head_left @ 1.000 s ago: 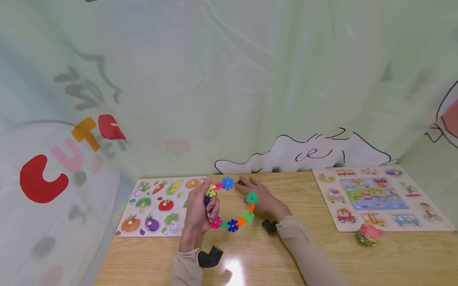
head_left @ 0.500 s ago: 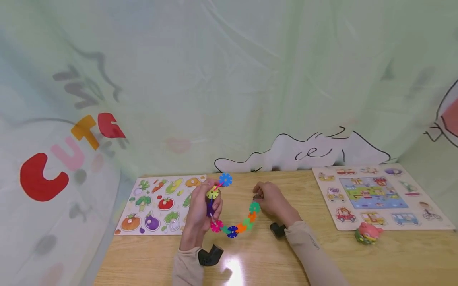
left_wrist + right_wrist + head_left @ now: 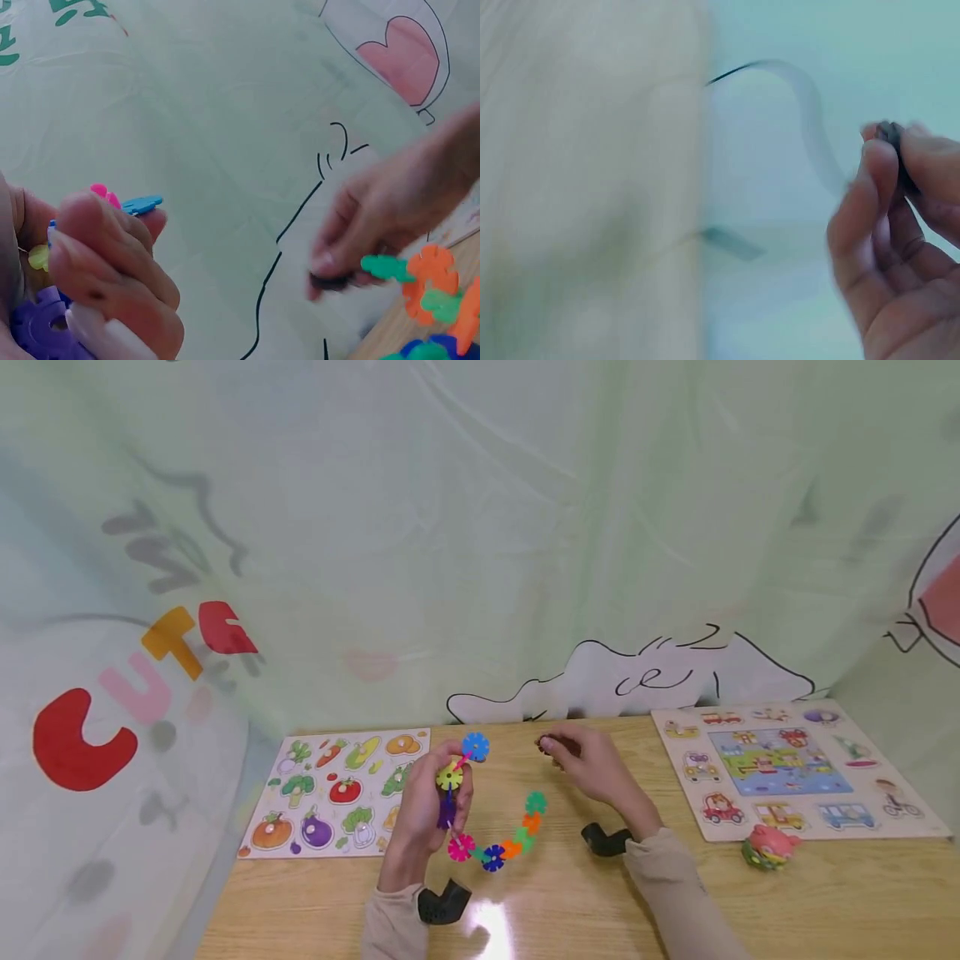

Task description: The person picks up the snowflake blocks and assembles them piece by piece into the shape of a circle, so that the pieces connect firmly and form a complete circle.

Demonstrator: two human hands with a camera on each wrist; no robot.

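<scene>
My left hand [image 3: 422,802] grips one part of a chain of colourful interlocking snowflake discs [image 3: 492,858]. A light blue disc [image 3: 476,747] tops the chain, above a yellow disc [image 3: 450,775]. From the hand the rest curves down and right, ending in a green disc [image 3: 536,802]. A purple disc [image 3: 46,324] sits against the palm in the left wrist view, where the curled fingers hide some neighbouring pieces. To the right and above the green end, my right hand [image 3: 596,766] pinches a small dark snowflake disc [image 3: 891,139] between thumb and fingertips.
A vegetable puzzle board [image 3: 311,843] lies on the wooden table [image 3: 555,910] at the left, partly behind the left hand. At the right are a vehicle puzzle board [image 3: 697,814] and a pink-and-green toy figure [image 3: 771,847]. A printed curtain [image 3: 510,568] hangs behind the table.
My right hand has picked up the dark disc from the table at the back and moved right with it. The chain's free end has swung down a little; the left hand has barely moved.
</scene>
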